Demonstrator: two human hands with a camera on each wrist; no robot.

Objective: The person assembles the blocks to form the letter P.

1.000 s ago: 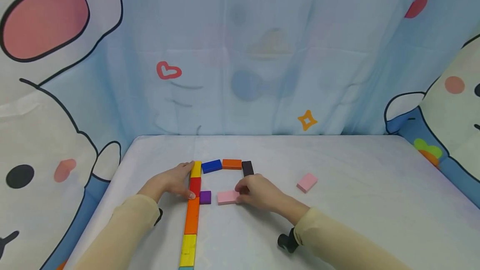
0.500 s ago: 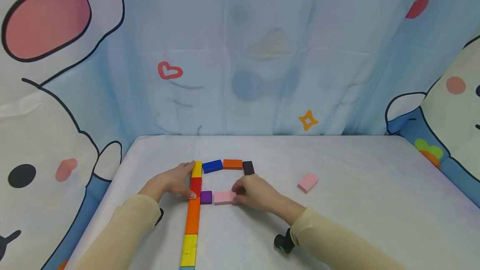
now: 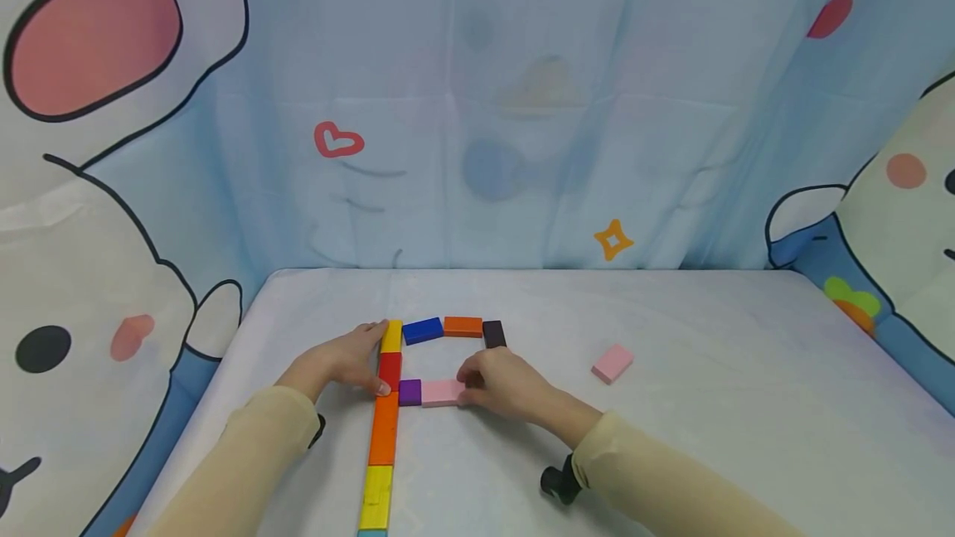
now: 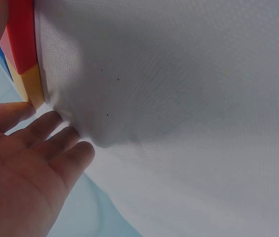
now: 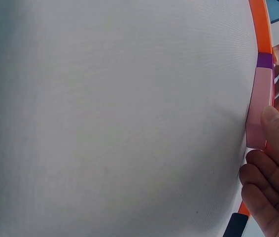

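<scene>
My right hand [image 3: 507,385] pinches the right end of a pink block [image 3: 440,393] lying on the table. In the right wrist view my thumb [image 5: 272,121] lies against that block. Its left end meets a small purple block [image 3: 409,393], which touches the upright column of blocks. My left hand [image 3: 339,360] rests along the column's left side, fairly straight fingers at the yellow block [image 3: 391,336] and thumb at the joint of the red block [image 3: 390,370] and the orange block [image 3: 384,429]. In the left wrist view a fingertip [image 4: 26,109] touches the yellow block's end.
A blue block [image 3: 423,331], an orange block [image 3: 463,326] and a black block [image 3: 494,334] run rightward from the column's top. Another pink block [image 3: 613,364] lies apart at the right. Lower in the column are a second yellow block [image 3: 376,497] and a teal block [image 3: 372,533].
My right hand has slid the pink block left, closing the gap until it meets the purple block. My left hand has stayed in place.
</scene>
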